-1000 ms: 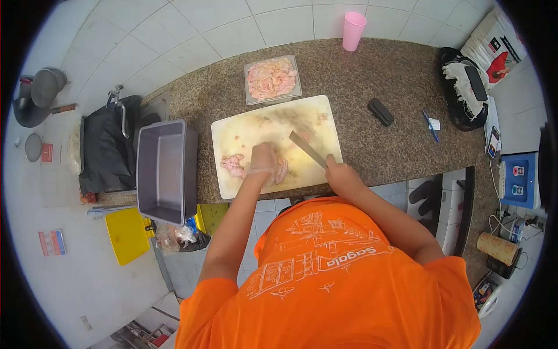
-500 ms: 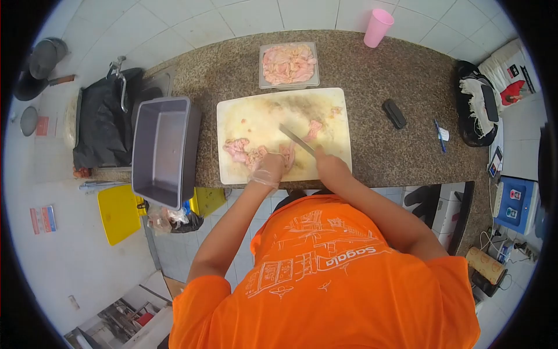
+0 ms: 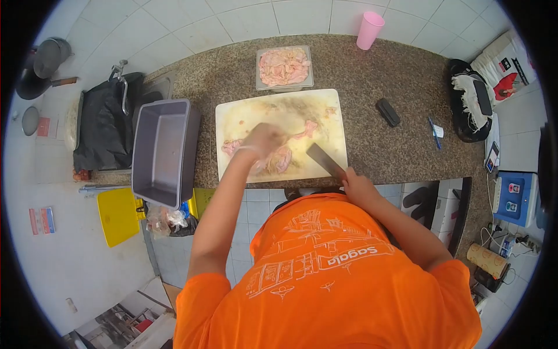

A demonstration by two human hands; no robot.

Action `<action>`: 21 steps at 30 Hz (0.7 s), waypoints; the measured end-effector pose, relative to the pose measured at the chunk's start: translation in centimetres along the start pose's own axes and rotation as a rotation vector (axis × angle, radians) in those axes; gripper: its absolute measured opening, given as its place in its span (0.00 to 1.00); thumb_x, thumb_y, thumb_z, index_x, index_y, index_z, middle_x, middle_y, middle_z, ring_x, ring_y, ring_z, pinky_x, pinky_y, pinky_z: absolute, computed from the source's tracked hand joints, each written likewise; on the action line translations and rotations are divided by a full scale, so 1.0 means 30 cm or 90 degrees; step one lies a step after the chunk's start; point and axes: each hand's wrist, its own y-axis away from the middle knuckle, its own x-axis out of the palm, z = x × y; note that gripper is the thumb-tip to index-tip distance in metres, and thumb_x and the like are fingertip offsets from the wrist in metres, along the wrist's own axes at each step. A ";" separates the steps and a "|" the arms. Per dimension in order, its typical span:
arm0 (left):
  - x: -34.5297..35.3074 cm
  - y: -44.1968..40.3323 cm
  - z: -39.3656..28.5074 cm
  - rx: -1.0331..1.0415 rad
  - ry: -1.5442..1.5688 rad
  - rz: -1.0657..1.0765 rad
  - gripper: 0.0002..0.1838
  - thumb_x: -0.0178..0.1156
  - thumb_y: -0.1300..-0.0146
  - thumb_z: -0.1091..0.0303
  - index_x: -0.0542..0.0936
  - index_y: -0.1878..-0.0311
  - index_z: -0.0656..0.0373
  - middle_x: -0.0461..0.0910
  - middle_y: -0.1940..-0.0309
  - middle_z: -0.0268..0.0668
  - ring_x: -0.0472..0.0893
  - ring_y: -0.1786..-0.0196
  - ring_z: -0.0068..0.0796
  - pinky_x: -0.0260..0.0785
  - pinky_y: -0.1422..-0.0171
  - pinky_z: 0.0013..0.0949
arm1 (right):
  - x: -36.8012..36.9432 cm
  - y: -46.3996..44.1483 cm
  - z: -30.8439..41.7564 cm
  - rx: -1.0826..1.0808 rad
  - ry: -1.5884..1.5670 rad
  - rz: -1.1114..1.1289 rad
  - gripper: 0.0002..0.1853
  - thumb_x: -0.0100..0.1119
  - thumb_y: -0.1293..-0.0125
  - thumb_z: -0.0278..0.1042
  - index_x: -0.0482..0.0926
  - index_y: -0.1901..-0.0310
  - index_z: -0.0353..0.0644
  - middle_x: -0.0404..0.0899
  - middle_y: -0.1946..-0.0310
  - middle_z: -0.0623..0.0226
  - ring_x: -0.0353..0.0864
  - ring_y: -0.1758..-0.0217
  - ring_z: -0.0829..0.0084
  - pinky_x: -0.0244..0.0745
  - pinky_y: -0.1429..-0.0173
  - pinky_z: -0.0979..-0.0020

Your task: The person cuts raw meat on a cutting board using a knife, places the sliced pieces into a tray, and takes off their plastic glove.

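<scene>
Pink meat pieces (image 3: pixel 282 160) lie on a pale cutting board (image 3: pixel 325 110) among containers on a speckled desk (image 3: pixel 412 75).
At left, a yellow bin lid (image 3: pixel 119 218) stands open beside plastic bags (image 3: pixel 165 220); a grey tub (image 3: pixel 164 139) shows its inner floor. The left hand (image 3: pixel 264 141) blurs over the pieces, and whether its fingers grip any I cannot tell. Behind the board, a clear tub (image 3: pixel 285 67) is heaped with more meat. A cleaver (image 3: pixel 325 161) points up-left from the right hand (image 3: pixel 358 187), clamped on its handle. A pink cup (image 3: pixel 370 32) stands near the wall.
</scene>
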 end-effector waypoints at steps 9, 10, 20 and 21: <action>0.200 0.041 0.088 -0.070 -0.115 -0.308 0.26 0.68 0.29 0.56 0.83 0.37 0.68 0.90 0.55 0.54 0.90 0.50 0.51 0.81 0.41 0.47 | 0.021 -0.035 -0.025 0.034 -0.038 -0.047 0.19 0.53 0.27 0.33 0.71 0.37 0.37 0.87 0.63 0.43 0.88 0.58 0.38 0.82 0.53 0.42; 0.210 0.072 0.054 -0.135 -0.139 -0.268 0.27 0.67 0.29 0.52 0.84 0.40 0.68 0.90 0.54 0.56 0.90 0.48 0.53 0.80 0.41 0.47 | 0.029 -0.069 -0.003 0.026 -0.036 -0.049 0.17 0.52 0.26 0.32 0.71 0.39 0.36 0.87 0.63 0.43 0.88 0.57 0.38 0.82 0.53 0.42; 0.330 -0.018 0.126 -0.231 -0.146 -0.197 0.35 0.58 0.32 0.39 0.90 0.55 0.69 0.88 0.57 0.62 0.90 0.51 0.61 0.82 0.43 0.50 | 0.079 -0.234 -0.054 0.051 -0.097 -0.156 0.12 0.54 0.21 0.37 0.69 0.48 0.38 0.84 0.70 0.38 0.86 0.62 0.32 0.80 0.56 0.36; 0.323 -0.009 0.110 -0.229 -0.130 -0.195 0.33 0.60 0.32 0.41 0.89 0.55 0.70 0.88 0.57 0.63 0.90 0.52 0.60 0.82 0.44 0.49 | 0.064 -0.203 -0.054 0.035 -0.108 -0.150 0.12 0.54 0.21 0.37 0.69 0.48 0.38 0.84 0.70 0.38 0.86 0.62 0.32 0.80 0.56 0.36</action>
